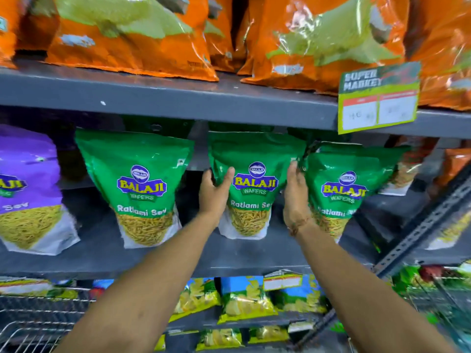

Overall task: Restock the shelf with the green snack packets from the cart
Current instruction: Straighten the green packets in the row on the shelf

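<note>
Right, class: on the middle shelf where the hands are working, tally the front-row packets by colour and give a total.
Green packets: 3, left, middle, held by the left hand and right hand, and right
Purple packets: 1
Total: 4
More green packets may stand hidden behind.

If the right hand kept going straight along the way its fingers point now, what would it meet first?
The right hand points up and into the shelf, between the middle green packet it holds and the right green packet. Probably dark shelf space behind; depth is unclear.
</note>
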